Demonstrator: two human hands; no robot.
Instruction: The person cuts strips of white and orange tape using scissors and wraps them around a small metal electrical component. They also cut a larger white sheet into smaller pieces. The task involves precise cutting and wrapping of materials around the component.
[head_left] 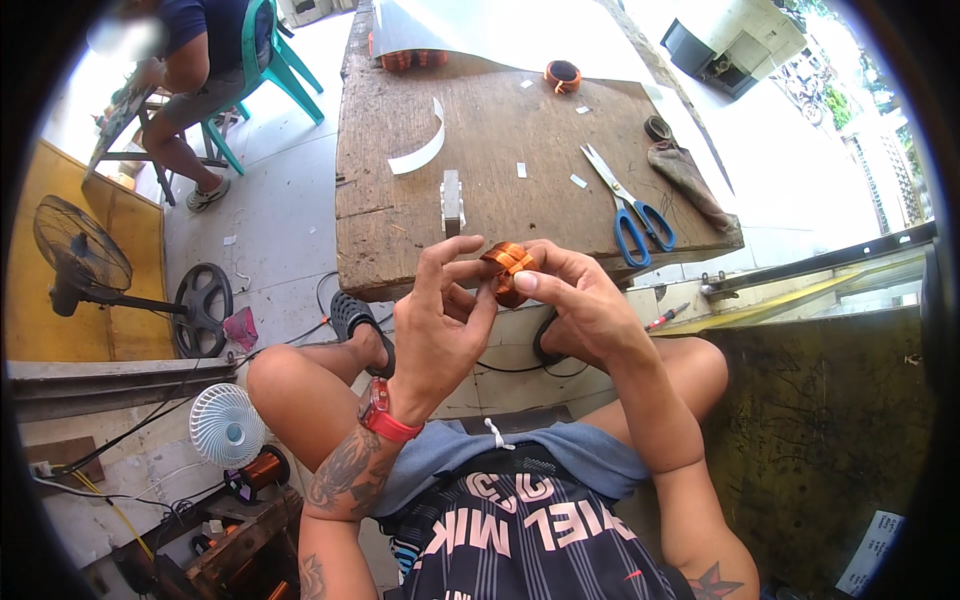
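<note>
A small copper wire coil (508, 256) is up in front of me, just off the near edge of the wooden table. Thumb and fingers of my right hand (585, 300) pinch it from the right. My left hand (445, 325) grips its left side between thumb and fingertips, with the index finger raised. A lighter band crosses the coil under my right thumb. Beyond my hands, a laminated metal core (453, 200) stands on the table. Scissors with blue handles (625, 210) lie open to the right.
On the wooden table (390, 230) are a curved white strip (425, 145), another copper coil (562, 77), a dark tape roll (657, 128), a brown cloth (690, 185) and paper bits. A small fan (228, 425) stands by my left knee. A person (190, 90) sits at far left.
</note>
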